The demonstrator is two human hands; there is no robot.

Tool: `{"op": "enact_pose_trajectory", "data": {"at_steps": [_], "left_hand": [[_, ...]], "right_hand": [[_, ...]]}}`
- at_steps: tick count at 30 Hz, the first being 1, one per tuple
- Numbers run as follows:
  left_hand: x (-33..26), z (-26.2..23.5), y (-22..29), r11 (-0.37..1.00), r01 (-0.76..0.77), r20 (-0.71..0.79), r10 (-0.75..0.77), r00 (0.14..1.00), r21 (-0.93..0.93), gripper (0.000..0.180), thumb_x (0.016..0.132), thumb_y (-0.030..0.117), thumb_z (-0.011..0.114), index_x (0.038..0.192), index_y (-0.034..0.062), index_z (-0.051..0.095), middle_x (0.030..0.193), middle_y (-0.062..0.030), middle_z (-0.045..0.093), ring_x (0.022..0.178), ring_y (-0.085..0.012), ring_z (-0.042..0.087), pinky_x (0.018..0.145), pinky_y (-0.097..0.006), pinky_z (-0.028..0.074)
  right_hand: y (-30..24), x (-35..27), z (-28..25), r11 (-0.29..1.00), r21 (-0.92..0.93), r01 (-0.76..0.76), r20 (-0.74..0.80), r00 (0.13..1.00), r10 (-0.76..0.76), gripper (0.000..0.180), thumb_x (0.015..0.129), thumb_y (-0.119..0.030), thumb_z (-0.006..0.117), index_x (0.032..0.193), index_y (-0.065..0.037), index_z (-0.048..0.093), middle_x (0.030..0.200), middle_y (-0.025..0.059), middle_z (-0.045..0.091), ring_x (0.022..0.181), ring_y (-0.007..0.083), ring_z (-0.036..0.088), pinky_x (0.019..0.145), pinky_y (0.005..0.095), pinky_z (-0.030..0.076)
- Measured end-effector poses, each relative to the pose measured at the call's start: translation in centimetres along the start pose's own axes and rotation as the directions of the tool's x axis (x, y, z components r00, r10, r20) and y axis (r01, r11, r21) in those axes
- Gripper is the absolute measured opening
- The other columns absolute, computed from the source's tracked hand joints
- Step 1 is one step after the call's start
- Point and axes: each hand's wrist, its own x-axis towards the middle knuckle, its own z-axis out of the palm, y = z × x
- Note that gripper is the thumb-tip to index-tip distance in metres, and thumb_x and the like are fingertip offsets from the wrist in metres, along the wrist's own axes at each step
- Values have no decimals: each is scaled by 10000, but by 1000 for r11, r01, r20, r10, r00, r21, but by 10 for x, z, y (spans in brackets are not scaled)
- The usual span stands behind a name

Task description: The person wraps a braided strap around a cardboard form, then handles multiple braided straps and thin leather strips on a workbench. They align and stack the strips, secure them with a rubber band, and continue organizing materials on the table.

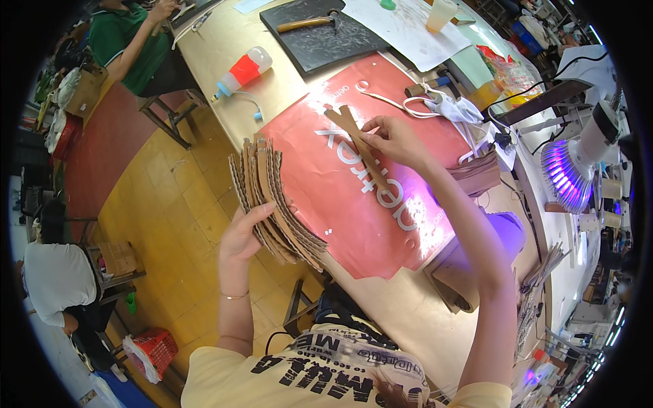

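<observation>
My left hand (pixel 243 232) grips a thick stack of brown strips (pixel 264 180) past the table's left edge, its thumb lying across the top. The strips look like leather or card, with ridged edges, and fan out slightly. Over the red printed sheet (pixel 299 183), my right hand (pixel 393 141) pinches a narrow brown strip (pixel 373 167) between thumb and fingertips. Another short brown piece crosses near its far end; whether the two are joined, I cannot tell.
A hammer (pixel 306 24) lies on a black board (pixel 306 51) at the back. Left of it is a red-and-clear squeeze bottle (pixel 245 69). White cords (pixel 445 109), more brown pieces (pixel 476 175) and a lit purple lamp (pixel 568 173) are to the right. A person in green (pixel 122 41) sits far left.
</observation>
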Motion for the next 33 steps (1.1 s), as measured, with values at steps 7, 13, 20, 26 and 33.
{"op": "enact_pose_trajectory", "data": {"at_steps": [7,13,20,26,33], "left_hand": [[8,12,-6,999,13,-48,-15,999,-36,311,944,99,638,1220,-24,562,1096,-150,683,1006,-238,683,878,-380,586],[7,12,-7,1000,-4,-41,3,999,-27,323,938,93,637,1227,-25,553,1108,-160,678,1015,-250,682,893,-400,584],[0,3,-4,998,-28,-73,23,997,-61,339,940,94,631,1244,-29,545,1119,-164,672,1025,-259,680,898,-410,582],[0,6,-6,999,4,-126,-8,992,-37,321,939,96,633,1227,-23,554,1103,-153,673,1004,-251,683,892,-401,584],[9,-1,-13,1000,18,-38,-17,999,22,372,964,136,601,1298,-12,531,1163,-152,663,1070,-256,664,936,-413,567]], "right_hand": [[-13,-20,35,998,59,-38,-431,901,60,381,932,-193,663,1226,40,591,779,117,692,621,137,633,564,284,477],[-12,-38,24,996,2,93,-191,977,-91,231,948,-160,628,1091,11,688,809,100,705,727,197,683,671,346,515],[-22,-10,-11,896,-360,259,129,965,-227,216,910,-216,661,1052,-67,725,863,114,740,811,274,711,731,391,527],[-11,-12,28,985,-166,39,-158,985,-65,327,941,-233,630,1177,-9,657,878,153,742,756,238,731,702,386,545],[-11,-26,44,997,-11,-75,-316,946,68,349,965,-229,590,1223,-1,638,766,124,735,543,197,696,581,341,558]]}}
